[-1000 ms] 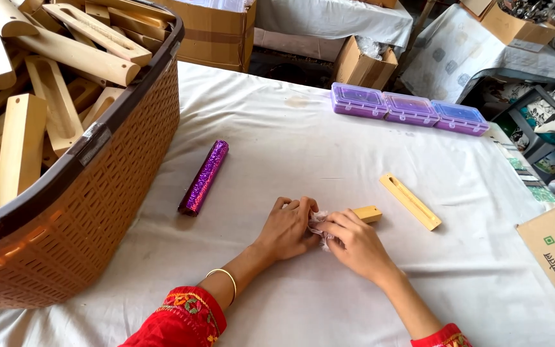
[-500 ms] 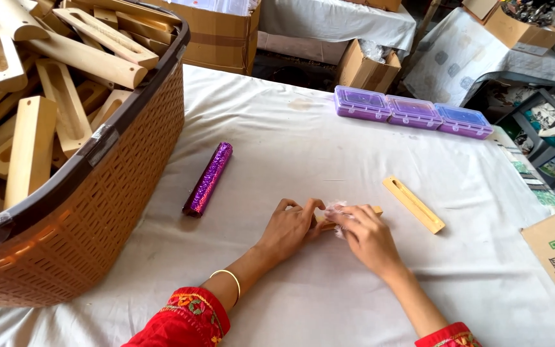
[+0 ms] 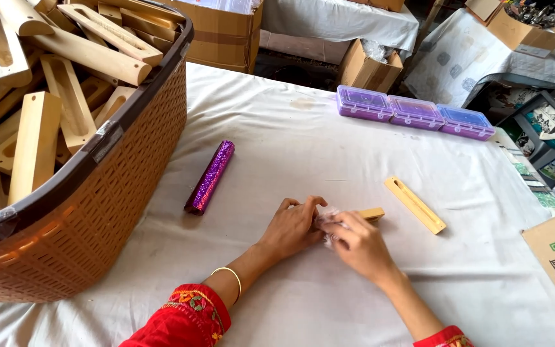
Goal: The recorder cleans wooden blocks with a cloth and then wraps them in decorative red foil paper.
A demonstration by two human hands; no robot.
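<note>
— Wooden piece (image 3: 371, 213) at the centre of the frame, what holds it?
— Both hands, pressed together over it on the white cloth (image 3: 303, 128). The left hand (image 3: 293, 226) is curled on its near end; the right hand (image 3: 358, 244) pinches something pale and crinkled (image 3: 326, 217) against it. Only the far tip shows.
— And around them?
— A slotted wooden strip (image 3: 414, 204) lies just right. A glittery purple roll (image 3: 209, 177) lies to the left, beside the brown basket (image 3: 104, 212) of wooden pieces. Purple boxes (image 3: 414, 113) sit at upper right.

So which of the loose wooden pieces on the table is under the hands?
The short wooden piece poking out from under both hands; the longer slotted wooden piece lies apart to their right, untouched.
</note>
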